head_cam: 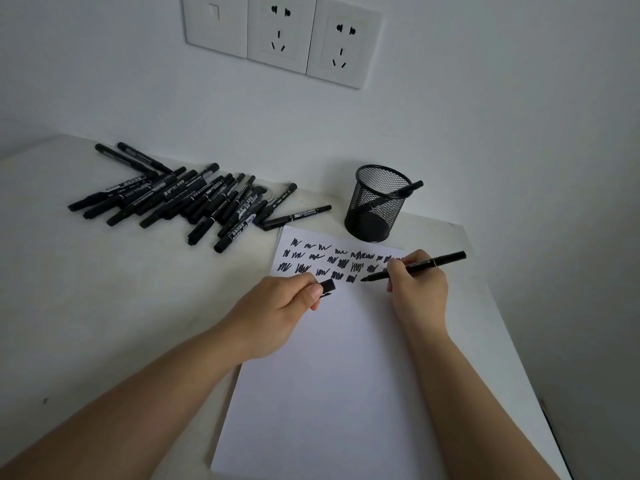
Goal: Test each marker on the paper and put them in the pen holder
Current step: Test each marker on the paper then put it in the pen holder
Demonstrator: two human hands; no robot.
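Note:
My right hand (417,289) grips an uncapped black marker (440,260), its tip just above or touching the white paper (332,375) at the end of the third row of black scribbles (325,263). My left hand (280,306) pinches the marker's black cap (328,285) over the paper. A black mesh pen holder (377,206) stands upright beyond the paper's top right corner, with one marker (410,189) leaning out over its rim. A heap of several capped black markers (187,199) lies on the table (86,306) to the left of the holder.
The white table meets a white wall with a row of wall sockets (284,36) above. The table's right edge (502,317) runs close to the paper's right side. One marker (296,216) lies apart from the heap, near the paper's top left corner.

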